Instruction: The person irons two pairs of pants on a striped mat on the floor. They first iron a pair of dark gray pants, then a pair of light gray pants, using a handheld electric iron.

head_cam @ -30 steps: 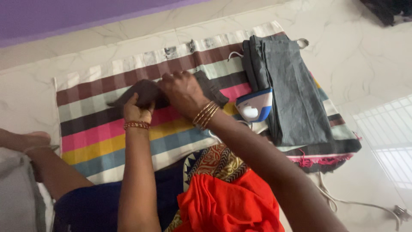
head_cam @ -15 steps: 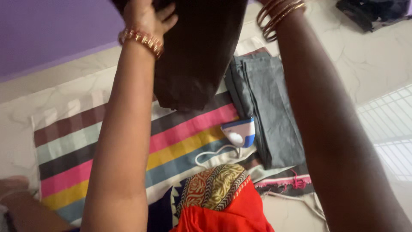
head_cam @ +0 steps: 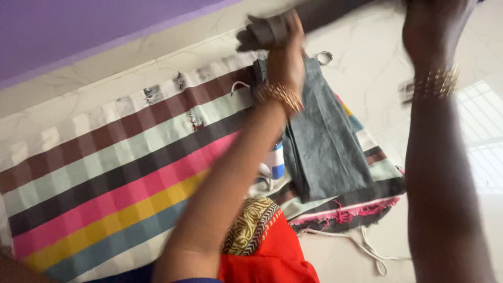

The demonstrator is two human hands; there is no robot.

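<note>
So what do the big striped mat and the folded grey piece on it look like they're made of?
The striped mat looks like woven cotton, matte, with flat colour bands and a frayed pink fringe at one end. The folded grey garment seems a heavier woven cloth, perhaps cotton twill, dull with fine vertical texture; motion blur leaves the exact fabric open.

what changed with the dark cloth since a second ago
Both hands lifted the dark cloth off the striped mat and swung it right, above the folded grey trousers. The left hand still grips it; the right hand is blurred. Mat, trousers and iron stayed put.
</note>
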